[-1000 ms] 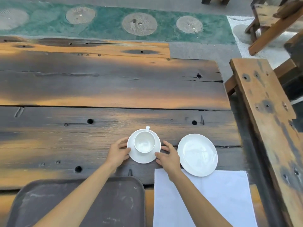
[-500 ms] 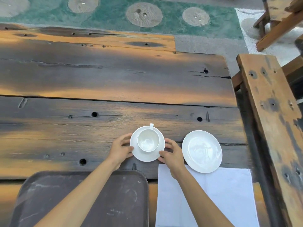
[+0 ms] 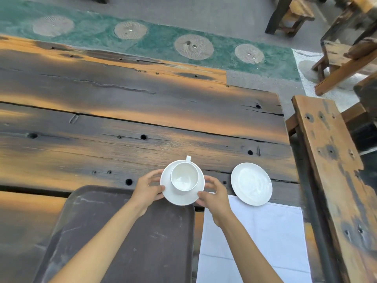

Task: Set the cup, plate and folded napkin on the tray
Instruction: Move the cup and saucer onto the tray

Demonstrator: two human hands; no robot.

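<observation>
Weathered wood forms the desk (image 3: 142,111), on which a dark brown tray (image 3: 130,237) is laid under the left forearm and an unfolded white napkin (image 3: 263,237) under the right forearm. A white plate (image 3: 251,184) is set just right of the right hand (image 3: 215,198), its near edge on the napkin. A saucer (image 3: 182,198) bearing the white cup (image 3: 184,176) is pinched between the left hand (image 3: 146,188) and the right, overlapping the tray's far right corner.
</observation>
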